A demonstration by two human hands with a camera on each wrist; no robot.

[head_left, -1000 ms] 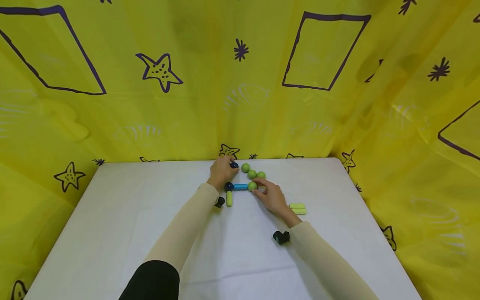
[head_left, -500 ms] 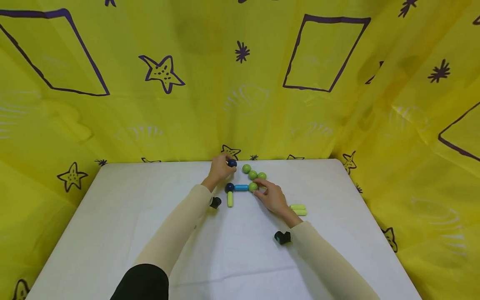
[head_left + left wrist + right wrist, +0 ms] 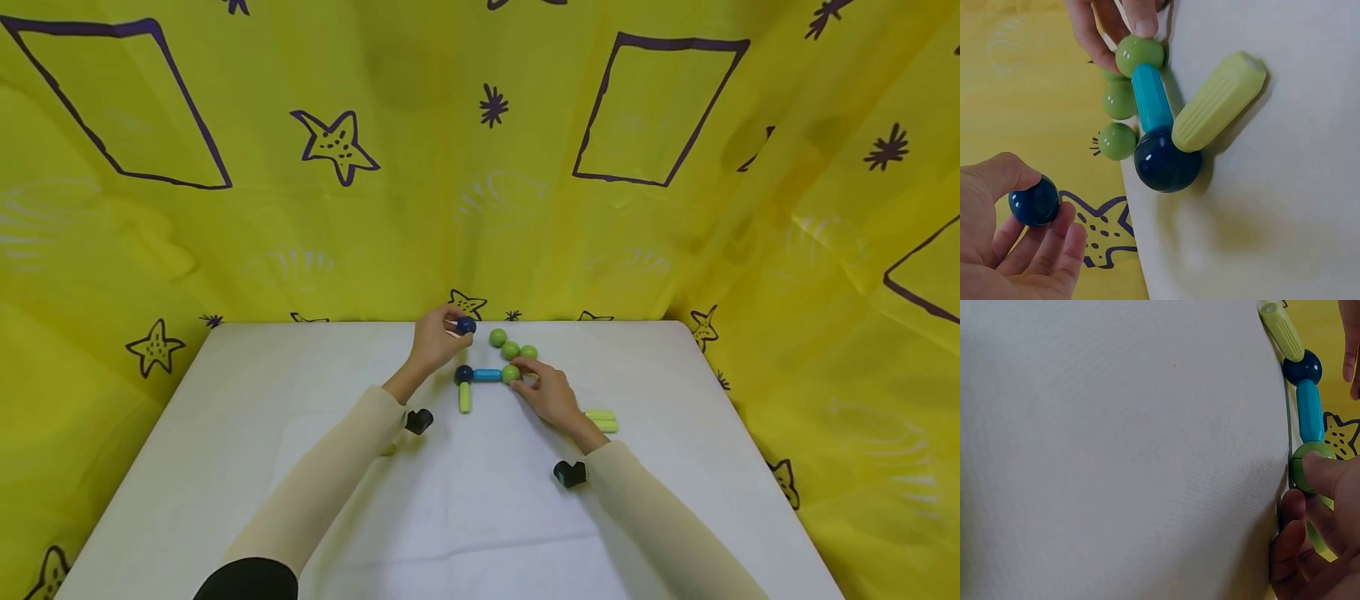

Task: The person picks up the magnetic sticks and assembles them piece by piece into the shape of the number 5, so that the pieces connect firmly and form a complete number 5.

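Observation:
Thumb and fingertips of my left hand [image 3: 435, 342] hold a loose dark blue ball [image 3: 1034, 201] near the table's back edge. My right hand [image 3: 552, 395] pinches a green ball [image 3: 1140, 55] between thumb and fingers. That ball sits on one end of a bright blue ribbed rod [image 3: 1152, 97]. At the rod's other end is a second dark blue ball [image 3: 1168, 160], from which a yellow-green rod [image 3: 1219, 103] sticks out toward the person. The loose ball is apart from this joined piece.
Three more green balls [image 3: 511, 350] lie behind the right hand. Two yellow-green rods [image 3: 600, 420] lie side by side to its right. A yellow-green bit [image 3: 388, 450] peeks out by the left sleeve. A yellow patterned curtain [image 3: 420, 208] stands behind the white table [image 3: 465, 508].
My left hand has drawn a little to the left with the dark blue ball, uncovering more around the joined piece. The right hand keeps its pinch on the green ball.

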